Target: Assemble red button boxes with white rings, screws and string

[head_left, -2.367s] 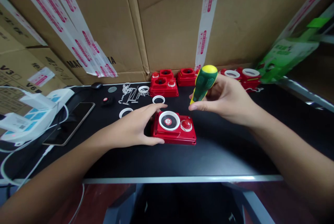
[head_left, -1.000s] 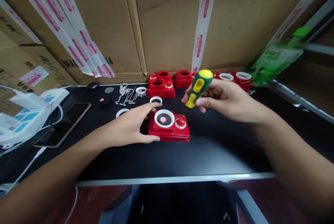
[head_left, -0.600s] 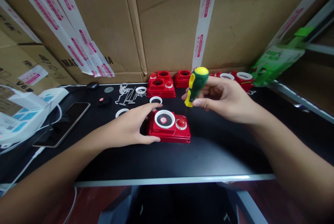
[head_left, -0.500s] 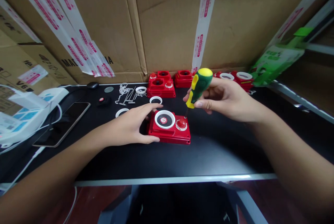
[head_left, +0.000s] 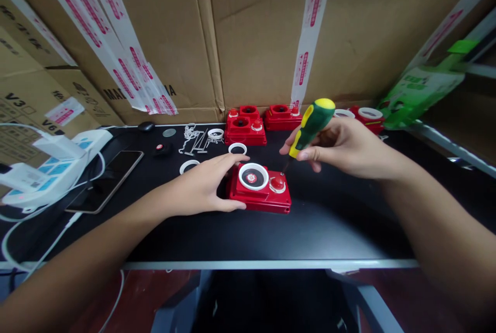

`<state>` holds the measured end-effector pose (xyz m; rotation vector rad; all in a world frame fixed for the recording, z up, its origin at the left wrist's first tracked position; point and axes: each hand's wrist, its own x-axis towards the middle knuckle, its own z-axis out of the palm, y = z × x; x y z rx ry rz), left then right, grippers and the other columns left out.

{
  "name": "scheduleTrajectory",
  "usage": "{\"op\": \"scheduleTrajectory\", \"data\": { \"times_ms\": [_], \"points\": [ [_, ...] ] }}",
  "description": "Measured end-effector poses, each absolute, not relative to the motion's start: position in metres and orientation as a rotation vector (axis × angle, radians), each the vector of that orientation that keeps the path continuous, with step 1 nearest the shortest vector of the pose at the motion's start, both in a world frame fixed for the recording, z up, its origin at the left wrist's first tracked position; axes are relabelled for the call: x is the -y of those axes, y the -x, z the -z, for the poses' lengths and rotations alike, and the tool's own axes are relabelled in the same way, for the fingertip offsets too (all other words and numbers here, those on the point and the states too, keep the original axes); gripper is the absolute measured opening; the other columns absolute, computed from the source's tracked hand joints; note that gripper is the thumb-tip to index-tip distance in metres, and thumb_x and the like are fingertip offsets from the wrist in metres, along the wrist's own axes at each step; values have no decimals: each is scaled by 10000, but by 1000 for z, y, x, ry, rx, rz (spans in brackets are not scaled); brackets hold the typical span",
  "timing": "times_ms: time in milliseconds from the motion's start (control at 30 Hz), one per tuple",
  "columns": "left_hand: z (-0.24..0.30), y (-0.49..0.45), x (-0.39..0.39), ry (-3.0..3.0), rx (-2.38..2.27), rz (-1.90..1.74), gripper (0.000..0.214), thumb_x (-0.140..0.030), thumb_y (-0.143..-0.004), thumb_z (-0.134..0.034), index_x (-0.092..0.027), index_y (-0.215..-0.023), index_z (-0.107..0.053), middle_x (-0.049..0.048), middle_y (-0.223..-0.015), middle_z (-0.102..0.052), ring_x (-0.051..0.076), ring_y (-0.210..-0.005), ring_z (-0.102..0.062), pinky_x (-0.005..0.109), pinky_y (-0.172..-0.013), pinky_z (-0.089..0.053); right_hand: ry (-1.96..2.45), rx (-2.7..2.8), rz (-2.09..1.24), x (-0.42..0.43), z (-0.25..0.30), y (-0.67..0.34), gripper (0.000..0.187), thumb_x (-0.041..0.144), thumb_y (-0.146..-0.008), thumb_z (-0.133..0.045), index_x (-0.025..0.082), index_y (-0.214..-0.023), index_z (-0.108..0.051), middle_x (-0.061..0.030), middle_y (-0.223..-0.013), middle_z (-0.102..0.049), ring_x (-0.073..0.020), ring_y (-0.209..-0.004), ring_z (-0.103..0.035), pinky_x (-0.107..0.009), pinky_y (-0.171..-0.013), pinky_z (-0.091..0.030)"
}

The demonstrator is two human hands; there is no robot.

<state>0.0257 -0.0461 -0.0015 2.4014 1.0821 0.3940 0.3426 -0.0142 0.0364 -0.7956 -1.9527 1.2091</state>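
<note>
A red box-shaped device [head_left: 259,199] lies on the black table, with a white ring [head_left: 253,177] around a dark dial and a small red dome [head_left: 277,182] on its top. My left hand [head_left: 209,185] grips its left end, thumb along the front and fingers behind, partly hidden. Between the thumb and fingers of my right hand [head_left: 333,144] is a green and yellow screwdriver [head_left: 313,125]. Its handle leans to the right, and its tip meets the device's back right corner, by a screw hole.
More red devices [head_left: 246,129] stand along the cardboard at the back. White rings [head_left: 237,148] and loose metal parts [head_left: 198,141] lie behind my left hand. At left are a phone [head_left: 106,182] and a power strip [head_left: 58,167]; a green bag [head_left: 420,92] leans at far right.
The whole view has shifted, so everything sits slightly further right. The screwdriver's handle now tilts more to the right, its tip still at the same corner. My left hand keeps its grip.
</note>
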Motion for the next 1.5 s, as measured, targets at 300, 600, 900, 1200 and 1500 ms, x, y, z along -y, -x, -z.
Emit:
{"op": "scheduleTrajectory", "data": {
  "times_ms": [300, 600, 900, 1200, 1500],
  "points": [
    [7, -32, 49, -2410, -1127, -463, 841, -507, -861, -850, -226, -1556, -470, 149, -1563, -594, 350, -1371, -635, 518, -1188, -502, 930, 1835, -916, 8, -20, -332, 480, 479, -648, -1025, 213, -949, -763, -66, -961, -824, -227, -745, -744, -351, -596, -621],
    [10, -27, 40, -2288, -1049, -489, 839, -464, -822, -887, -245, -1529, -492, 123, -1533, -605, 323, -1349, -645, 497, -1166, -525, 887, 1831, -1123, 2, -19, -341, 413, 426, -692, -1007, 247, -978, -768, -44, -1003, -797, -156, -627, -646, -292, -446, -511],
    [10, -23, 33, -2140, -1002, -516, 914, -474, -731, -959, -235, -1502, -529, 136, -1546, -592, 329, -1329, -662, 531, -1154, -551, 758, 2008, -1250, -2, -27, -357, 335, 388, -933, -832, 264, -1241, -792, -86, -1210, -807, -151, -664, -729, -365, -706, -642],
    [11, -23, 33, -2138, -1042, -539, 876, -438, -734, -958, -254, -1490, -556, 124, -1550, -598, 327, -1339, -657, 522, -1147, -564, 865, 1921, -1113, -1, -21, -345, 314, 411, -831, -906, 225, -1049, -777, -68, -1021, -810, -186, -743, -695, -345, -645, -585],
    [11, -27, 39, -2218, -1101, -558, 813, -449, -781, -919, -282, -1489, -556, 98, -1513, -613, 320, -1331, -654, 517, -1141, -571, 953, 1729, -889, 0, -2, -319, 511, 517, -701, -991, 241, -898, -609, -1, -843, -679, -162, -689, -568, -326, -627, -487]
  ]
}}
